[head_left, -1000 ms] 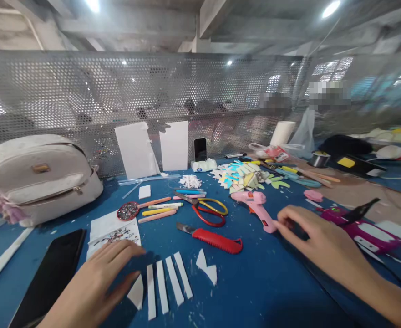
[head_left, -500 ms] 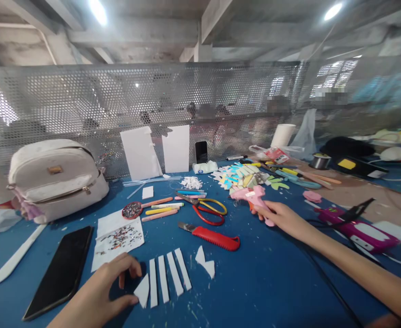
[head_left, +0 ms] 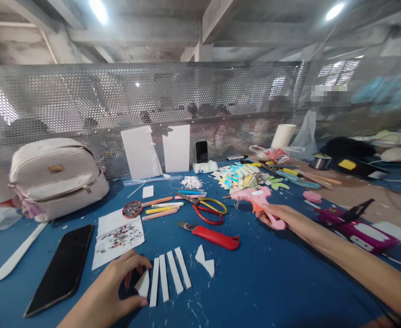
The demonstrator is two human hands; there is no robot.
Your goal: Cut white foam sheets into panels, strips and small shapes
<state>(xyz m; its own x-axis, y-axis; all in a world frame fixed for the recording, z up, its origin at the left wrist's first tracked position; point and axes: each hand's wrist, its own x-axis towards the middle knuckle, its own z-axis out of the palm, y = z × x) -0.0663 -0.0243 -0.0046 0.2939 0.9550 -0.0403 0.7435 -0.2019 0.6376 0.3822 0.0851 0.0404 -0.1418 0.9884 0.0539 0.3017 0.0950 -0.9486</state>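
Observation:
My right hand point(head_left: 273, 216) is wrapped round the handle of a pink hot glue gun point(head_left: 253, 195), whose nozzle points left above the table. My left hand point(head_left: 127, 284) is at the lower left, thumb and fingers apart, arched over a white triangular foam piece point(head_left: 143, 284). Its fingertips come close to the leftmost white foam strip point(head_left: 154, 283); whether they touch it I cannot tell. Several more strips, such as this foam strip point(head_left: 175, 272), lie in a row to its right. Two small white offcuts point(head_left: 205, 262) rest further right.
Behind the strips lie a red utility knife point(head_left: 215, 238), scissors point(head_left: 209, 212) and several pens point(head_left: 161, 211). A phone point(head_left: 62, 269), a paper with small beads point(head_left: 101, 250) and a backpack point(head_left: 55, 182) are on the left. Foam scraps point(head_left: 237, 176) are piled behind the glue gun.
My left hand has shifted right, over the triangular piece, and the leftmost strip is slightly tilted. The glue gun in my right hand has turned and moved a little right.

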